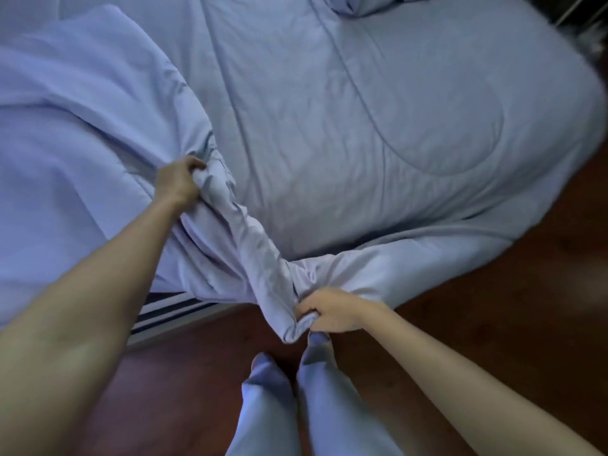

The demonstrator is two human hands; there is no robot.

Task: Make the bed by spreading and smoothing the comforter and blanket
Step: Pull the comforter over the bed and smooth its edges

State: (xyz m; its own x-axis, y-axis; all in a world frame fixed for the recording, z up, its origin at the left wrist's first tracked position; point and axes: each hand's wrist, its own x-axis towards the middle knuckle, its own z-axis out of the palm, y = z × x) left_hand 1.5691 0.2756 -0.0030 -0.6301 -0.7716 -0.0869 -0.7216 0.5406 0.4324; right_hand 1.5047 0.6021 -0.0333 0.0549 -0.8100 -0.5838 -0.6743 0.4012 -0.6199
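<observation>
Two bare forearms fill the foreground, and between them two trouser legs (289, 406) in pale blue stand on the dark wooden floor (493, 307). The feet are half hidden under hanging cloth. Up at nine o'clock the left hand (179, 184) has its fingers clenched around a bunch of the smooth blanket (82, 126), fingertips buried in the folds. Down at six o'clock the right hand (329, 311) is grasping the same gathered edge, which runs as a twisted rope between the two hands. The quilted comforter (378, 110) lies flat on the bed toward one o'clock, its near edge draping to the floor. A crumpled heap at twelve o'clock is cut off; the two o'clock corner is blurred dark.
</observation>
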